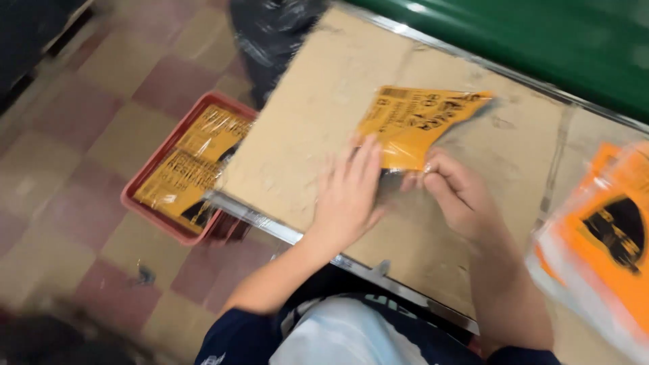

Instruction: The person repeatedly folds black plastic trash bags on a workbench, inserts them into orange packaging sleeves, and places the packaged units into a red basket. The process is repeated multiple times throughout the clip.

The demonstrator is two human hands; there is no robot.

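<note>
A glossy orange plastic packet (414, 125) with black print lies flat on the creased brown cardboard covering the metal-edged worktop (318, 101). The left hand (348, 196) rests palm-down, fingers spread flat beside the packet's near edge. The right hand (454, 192) curls, fingers pinched on the packet's near corner. More crinkly orange packets (193, 165) fill a red crate (152, 213) on the tiled floor.
</note>
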